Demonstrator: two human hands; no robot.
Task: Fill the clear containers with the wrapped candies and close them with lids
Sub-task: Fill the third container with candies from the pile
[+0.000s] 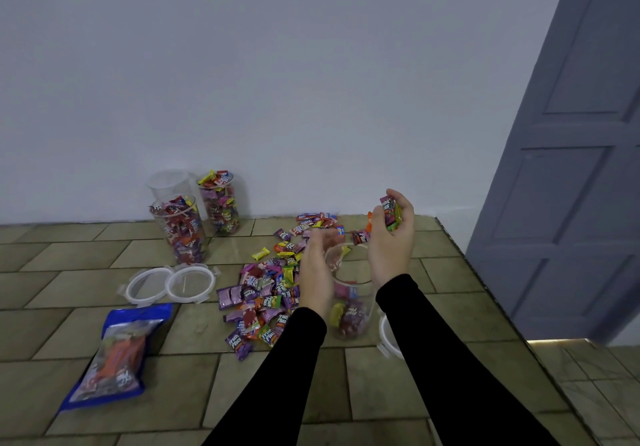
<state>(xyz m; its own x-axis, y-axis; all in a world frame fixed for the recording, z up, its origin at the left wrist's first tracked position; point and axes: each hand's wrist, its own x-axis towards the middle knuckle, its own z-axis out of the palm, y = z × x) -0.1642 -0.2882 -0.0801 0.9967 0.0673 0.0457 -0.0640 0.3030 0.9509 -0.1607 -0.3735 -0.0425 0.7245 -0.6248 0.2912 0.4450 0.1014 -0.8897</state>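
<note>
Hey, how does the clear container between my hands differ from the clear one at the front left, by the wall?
The clear plastic container between the hands holds candies only near its bottom; the front-left clear container is heaped past its rim. The left hand is beside the first, and the right hand holds candies above it; no hand is near the second. Both stand upright without lids.

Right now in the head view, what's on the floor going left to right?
blue candy bag → two lids → loose candy pile → left hand → container being filled → right hand with candies → door
</note>
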